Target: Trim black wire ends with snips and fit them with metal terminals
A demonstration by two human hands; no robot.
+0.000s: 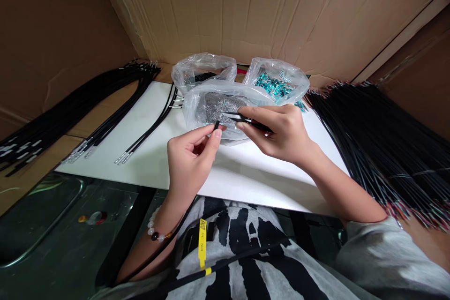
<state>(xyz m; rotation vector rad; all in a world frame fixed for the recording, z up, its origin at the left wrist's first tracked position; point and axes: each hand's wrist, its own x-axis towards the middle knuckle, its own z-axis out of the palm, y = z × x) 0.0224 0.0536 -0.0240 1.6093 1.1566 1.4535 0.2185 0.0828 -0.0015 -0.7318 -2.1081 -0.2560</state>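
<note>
My left hand (191, 159) pinches a black cable (217, 125) near its end between thumb and fingers. A thin, light-coloured tip points up from the cable, away from me. In my right hand (281, 129) is a pair of tweezers (234, 116) with dark grips, their points at the cable's tip. Whether the tweezers grip anything is too small to tell. Behind both hands stands an open clear plastic bag (197, 108) full of tiny silvery parts (211, 105). The cable's length trails over my left forearm and lap, with a yellow label (202, 243) on it.
Two more plastic bags stand behind, one with teal pieces (272, 85). Bundles of black cables lie at the left (80, 93) and right (383, 136). A few cables (151, 126) rest on the white board (246, 183). Cardboard walls (225, 14) enclose the back and sides.
</note>
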